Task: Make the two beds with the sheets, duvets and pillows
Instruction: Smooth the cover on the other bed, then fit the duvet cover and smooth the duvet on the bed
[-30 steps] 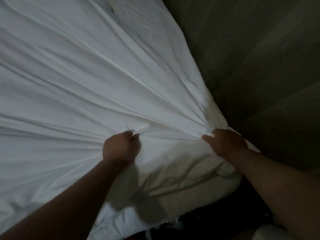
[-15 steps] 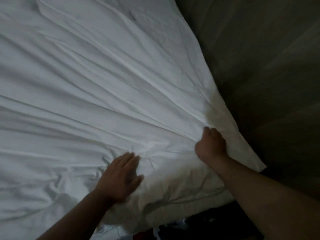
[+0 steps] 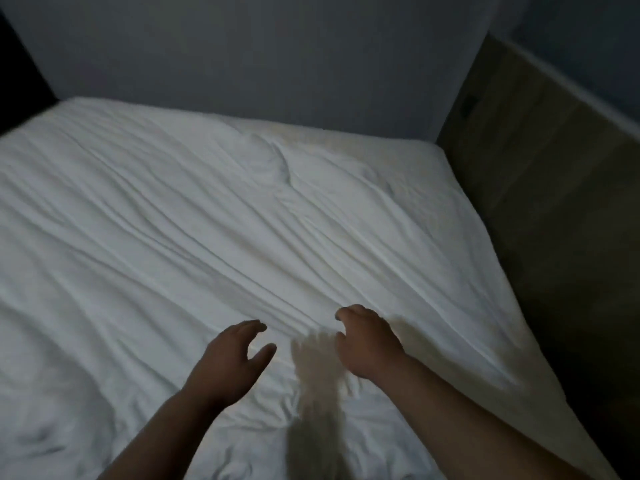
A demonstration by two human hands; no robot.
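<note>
Spreading over the whole bed: one white sheet (image 3: pixel 207 220), creased in long folds that ran toward my hands. Left hand (image 3: pixel 232 355): fingers straight, thumb apart, holding nothing, over the near part of the sheet. Right hand (image 3: pixel 367 341): fingers loosely curled, gripping nothing that I could see, near the left. Far edge of the sheet met a grey wall (image 3: pixel 242 46); right edge ran along a brown wooden surface (image 3: pixel 536 185). Raised bump (image 3: pixel 270 157) near the far edge. Broad open sheet lay left of both hands.
</note>
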